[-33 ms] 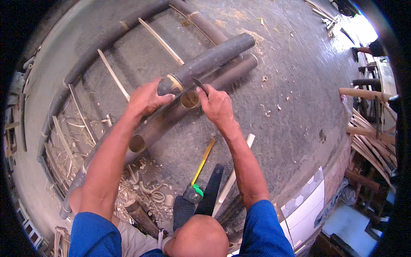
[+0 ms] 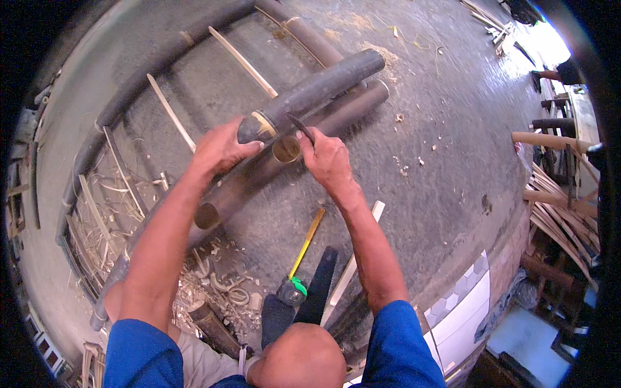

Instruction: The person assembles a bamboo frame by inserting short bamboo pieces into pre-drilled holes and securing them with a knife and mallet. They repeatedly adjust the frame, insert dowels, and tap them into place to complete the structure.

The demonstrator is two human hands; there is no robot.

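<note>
A dark bamboo pole [image 2: 326, 81] slants across the middle, with a pale scraped band at its joint. My left hand [image 2: 223, 147] is closed round it just below that band, thumb on the near side. My right hand [image 2: 328, 157] grips a knife [image 2: 299, 124], its dark blade pointing up and left beside the pole, right of the band. Whether the blade touches the pole I cannot tell. Alongside, nearer me, lies a second bamboo pole [image 2: 242, 185] with two round holes in its side.
On the left, a bamboo frame [image 2: 139, 74] with thin slats lies on the floor. Near me are a tape measure [image 2: 293, 291], a handsaw [image 2: 320, 284], a pale wooden strip [image 2: 356, 265] and shavings [image 2: 233, 291]. Bundled strips [image 2: 563, 220] lean at the right.
</note>
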